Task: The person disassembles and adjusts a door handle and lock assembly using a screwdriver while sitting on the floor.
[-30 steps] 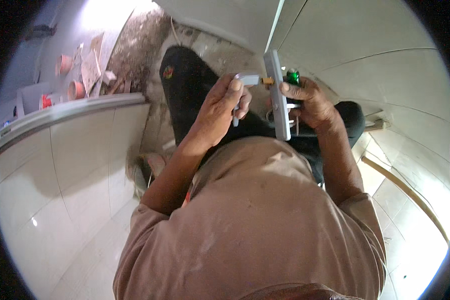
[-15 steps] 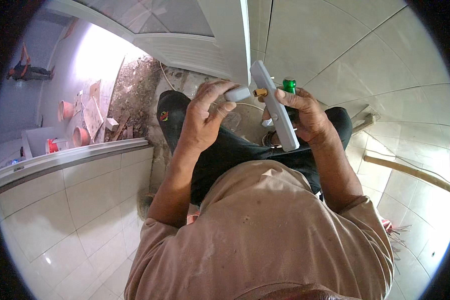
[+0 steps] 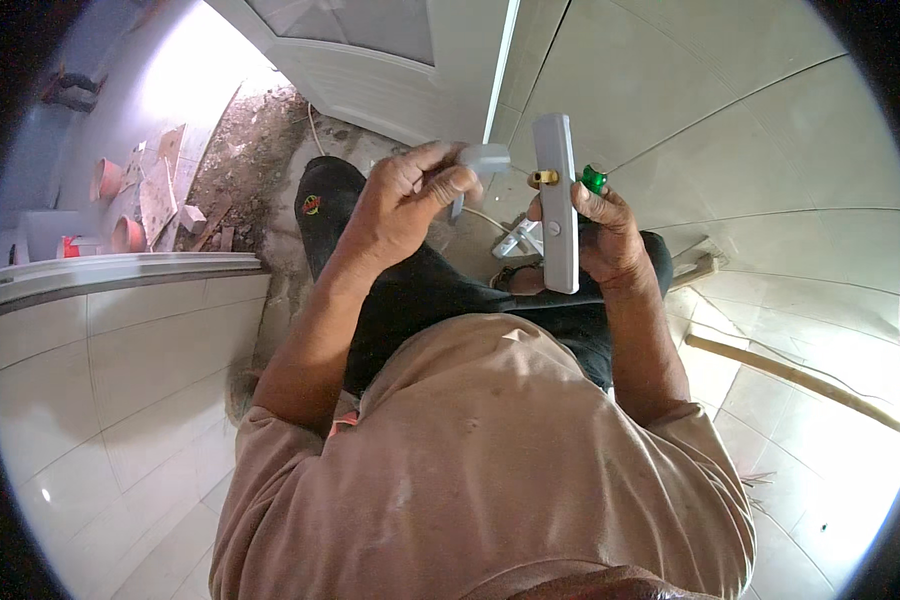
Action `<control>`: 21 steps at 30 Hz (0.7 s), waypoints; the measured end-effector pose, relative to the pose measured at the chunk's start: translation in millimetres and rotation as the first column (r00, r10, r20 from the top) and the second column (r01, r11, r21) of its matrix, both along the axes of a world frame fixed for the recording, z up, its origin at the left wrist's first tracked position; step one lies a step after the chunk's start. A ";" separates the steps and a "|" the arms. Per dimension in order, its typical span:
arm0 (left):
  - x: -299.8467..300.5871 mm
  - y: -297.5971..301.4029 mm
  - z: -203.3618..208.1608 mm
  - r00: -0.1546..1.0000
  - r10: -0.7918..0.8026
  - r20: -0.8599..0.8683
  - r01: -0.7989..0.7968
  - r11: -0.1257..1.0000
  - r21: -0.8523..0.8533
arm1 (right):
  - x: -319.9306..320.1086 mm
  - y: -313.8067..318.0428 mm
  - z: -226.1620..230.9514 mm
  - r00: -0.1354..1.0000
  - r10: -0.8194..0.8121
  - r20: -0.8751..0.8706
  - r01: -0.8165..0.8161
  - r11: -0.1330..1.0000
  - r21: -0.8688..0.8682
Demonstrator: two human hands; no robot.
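My left hand [image 3: 395, 210] pinches a grey door lever handle [image 3: 485, 157], blurred by motion, between thumb and fingers. It is apart from the long grey door-handle plate [image 3: 558, 230], which stands nearly upright in my right hand [image 3: 610, 235]. A brass fitting [image 3: 543, 179] sticks out of the plate's left side toward the lever. Behind my right thumb shows the shiny green end [image 3: 594, 179] of something whose rest is hidden. Below the plate, a white piece [image 3: 517, 238] with a cord lies on the floor.
A white door [image 3: 390, 90] stands ahead, beside a tiled wall [image 3: 690, 110]. Left of a low sill [image 3: 130, 275] are clay-coloured pots [image 3: 127, 235], broken boards and rubble. A wooden stick [image 3: 800, 378] lies at right. My dark-trousered legs [image 3: 450, 280] are bent beneath my hands.
The plate has turned from slanted to nearly upright. My left hand has raised and turned the lever handle, still apart from the brass fitting. The whole view has shifted slightly.
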State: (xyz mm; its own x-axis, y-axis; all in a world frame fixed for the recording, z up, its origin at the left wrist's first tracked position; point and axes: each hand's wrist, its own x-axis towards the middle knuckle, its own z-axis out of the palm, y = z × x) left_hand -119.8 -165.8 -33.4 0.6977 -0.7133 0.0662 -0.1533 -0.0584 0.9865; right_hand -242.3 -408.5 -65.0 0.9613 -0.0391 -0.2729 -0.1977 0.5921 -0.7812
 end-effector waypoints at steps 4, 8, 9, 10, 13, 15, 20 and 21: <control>0.1 -4.4 -6.5 0.994 -0.069 -0.088 0.058 0.991 -0.122 | -1.1 -5.0 -5.1 0.998 0.047 0.052 -0.056 0.982 0.180; -6.1 -11.4 -9.4 0.989 -0.082 -0.124 0.067 0.990 -0.122 | -3.7 -14.9 -9.8 0.992 0.126 0.016 -0.125 0.952 0.278; -7.4 -13.5 -10.4 0.995 -0.068 -0.067 0.059 0.989 -0.136 | -5.7 -13.6 -8.7 0.996 0.093 -0.002 -0.089 0.967 0.238; -6.9 -14.7 -9.6 0.999 -0.052 -0.005 0.051 0.988 -0.145 | -5.5 -6.9 -3.8 0.998 0.059 -0.012 -0.056 0.978 0.203; -5.5 -12.7 -2.9 0.986 -0.010 0.169 0.033 0.990 -0.139 | -7.2 9.8 18.4 0.997 -0.039 -0.067 0.042 0.998 0.039; -4.3 -10.2 0.0 0.954 0.018 0.298 0.019 0.993 -0.120 | -7.5 14.5 28.8 0.995 -0.076 -0.070 0.071 0.995 -0.065; -3.1 -3.1 1.4 0.847 0.041 0.530 -0.009 0.998 -0.062 | -11.3 23.5 41.2 0.994 -0.098 -0.044 0.085 0.966 -0.244; -2.2 -2.7 2.1 0.830 0.047 0.555 -0.016 0.998 -0.062 | -11.3 24.9 43.1 0.996 -0.085 -0.042 0.070 0.956 -0.284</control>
State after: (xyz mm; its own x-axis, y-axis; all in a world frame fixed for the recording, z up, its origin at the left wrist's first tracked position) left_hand -122.0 -168.5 -31.3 0.5538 -0.6760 0.4861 -0.6757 -0.0237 0.7368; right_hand -253.6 -383.7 -22.0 0.9368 -0.1954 -0.2903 -0.2054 0.3649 -0.9081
